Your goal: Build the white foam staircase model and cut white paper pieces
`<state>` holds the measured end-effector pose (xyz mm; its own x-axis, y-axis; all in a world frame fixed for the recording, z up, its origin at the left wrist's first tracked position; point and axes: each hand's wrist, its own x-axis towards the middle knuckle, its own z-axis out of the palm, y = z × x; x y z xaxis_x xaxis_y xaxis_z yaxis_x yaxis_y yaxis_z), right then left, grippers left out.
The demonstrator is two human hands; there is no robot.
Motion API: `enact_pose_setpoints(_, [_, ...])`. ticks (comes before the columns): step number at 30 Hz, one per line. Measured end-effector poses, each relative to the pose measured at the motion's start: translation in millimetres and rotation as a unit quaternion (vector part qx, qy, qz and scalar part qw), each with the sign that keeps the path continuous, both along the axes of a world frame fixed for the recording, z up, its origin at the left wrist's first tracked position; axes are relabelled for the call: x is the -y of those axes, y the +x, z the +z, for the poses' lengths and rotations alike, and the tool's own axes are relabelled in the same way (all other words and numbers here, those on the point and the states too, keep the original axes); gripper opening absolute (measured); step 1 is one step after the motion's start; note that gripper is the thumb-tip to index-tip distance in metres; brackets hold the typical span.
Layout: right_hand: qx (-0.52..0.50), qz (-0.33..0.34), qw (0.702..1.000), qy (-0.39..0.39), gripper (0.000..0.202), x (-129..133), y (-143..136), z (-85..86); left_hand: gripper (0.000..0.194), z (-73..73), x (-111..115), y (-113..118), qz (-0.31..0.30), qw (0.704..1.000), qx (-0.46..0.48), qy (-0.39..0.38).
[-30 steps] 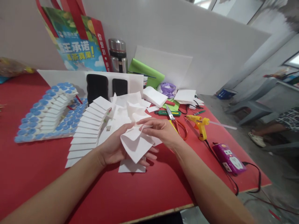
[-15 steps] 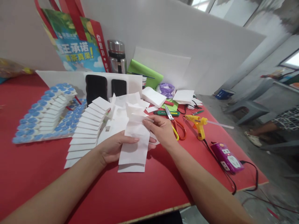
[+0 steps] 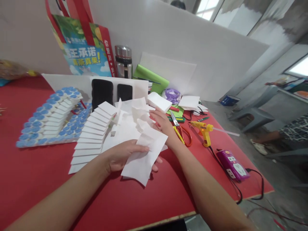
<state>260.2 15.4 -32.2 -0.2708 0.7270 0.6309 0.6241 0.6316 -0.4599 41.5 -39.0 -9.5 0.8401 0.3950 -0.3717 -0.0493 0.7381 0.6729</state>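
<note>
White paper sheets are held in my left hand, thumb on top and fingertips showing past their right edge. The upper sheet is creased and lies askew over another one. My right hand is just beyond them, fingers stretched and apart, over other white paper; whether it touches that paper I cannot tell. Crumpled white paper lies in front of the hands. Left of it, a fanned row of white steps stands on the red table.
Scissors, a yellow glue gun and a purple power strip lie on the right. A blue-and-white stepped piece stands at left. Behind are two dark phone-like slabs, a steel flask and a shopping bag.
My right hand has let go of the paper's upper edge and moved away, its fingers spreading. The upper sheet in my left hand has turned askew.
</note>
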Motion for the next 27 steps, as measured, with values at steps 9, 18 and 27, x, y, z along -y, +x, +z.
enact_pose_setpoints(9, [-0.44, -0.151, 0.881, -0.087, 0.027, 36.9, 10.5, 31.5, 0.05, 2.9, -11.5, -0.9, 0.117, 0.988, 0.041, -0.093])
enact_pose_setpoints(18, [-0.449, 0.047, 0.803, -0.389, 0.081, 55.3, -20.3, 34.2, 0.058, 5.4, -19.4, 2.3, 0.249, 0.951, 0.179, -0.049])
enact_pose_setpoints(27, [-0.162, -0.119, 0.968, -0.152, 0.043, 57.2, -7.9, 33.3, 0.049, 3.3, -18.8, -0.8, 0.222, 0.959, 0.166, -0.052])
